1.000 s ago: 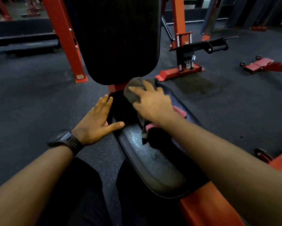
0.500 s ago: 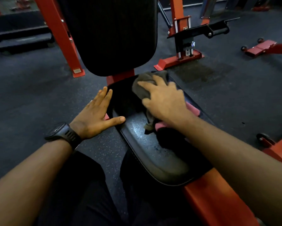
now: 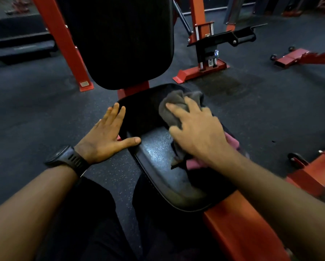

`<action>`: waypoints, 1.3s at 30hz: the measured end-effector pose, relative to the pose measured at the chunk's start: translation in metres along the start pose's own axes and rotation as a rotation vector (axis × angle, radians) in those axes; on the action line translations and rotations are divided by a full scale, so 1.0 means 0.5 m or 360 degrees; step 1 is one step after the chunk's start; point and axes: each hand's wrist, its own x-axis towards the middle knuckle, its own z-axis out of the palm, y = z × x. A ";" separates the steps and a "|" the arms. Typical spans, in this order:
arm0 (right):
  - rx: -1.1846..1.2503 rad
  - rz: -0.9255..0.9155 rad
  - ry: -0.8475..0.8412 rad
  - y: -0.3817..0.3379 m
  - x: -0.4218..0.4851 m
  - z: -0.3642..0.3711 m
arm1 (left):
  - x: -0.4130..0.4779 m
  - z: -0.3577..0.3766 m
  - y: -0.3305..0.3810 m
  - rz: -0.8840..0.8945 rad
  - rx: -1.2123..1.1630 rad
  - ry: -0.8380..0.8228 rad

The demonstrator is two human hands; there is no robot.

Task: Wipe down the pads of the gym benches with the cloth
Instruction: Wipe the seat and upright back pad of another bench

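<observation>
A black seat pad (image 3: 158, 166) of a red-framed bench lies in front of me, its near half shiny and damp. Behind it rises the black back pad (image 3: 120, 44). My right hand (image 3: 199, 132) presses a crumpled grey cloth (image 3: 175, 108) flat onto the far right part of the seat pad, fingers spread over it. A pink cloth (image 3: 231, 142) shows under my right wrist. My left hand (image 3: 109, 138) rests flat on the seat pad's left edge, fingers straight, thumb lying on the pad. A black watch sits on my left wrist.
Red uprights (image 3: 63, 44) stand left of the back pad. A red-and-black machine base (image 3: 208, 53) stands at the back right. A red wheeled frame (image 3: 297, 57) lies far right, another red frame (image 3: 316, 172) near right. Dark rubber floor surrounds the bench.
My right hand has slid the grey cloth rightward across the far end of the seat pad. My left hand stays planted on the pad's left edge.
</observation>
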 end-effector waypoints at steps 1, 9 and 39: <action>-0.0046 -0.0050 -0.0006 -0.008 -0.034 0.000 | -0.003 0.002 0.001 0.0005 0.0021 0.0004; -0.0155 -0.0234 0.0053 -0.056 0.039 0.023 | -0.008 0.000 0.001 0.0040 0.0128 -0.0009; -0.0055 0.0256 0.0100 0.051 -0.042 -0.012 | -0.012 0.016 0.029 -0.0010 0.0134 0.0145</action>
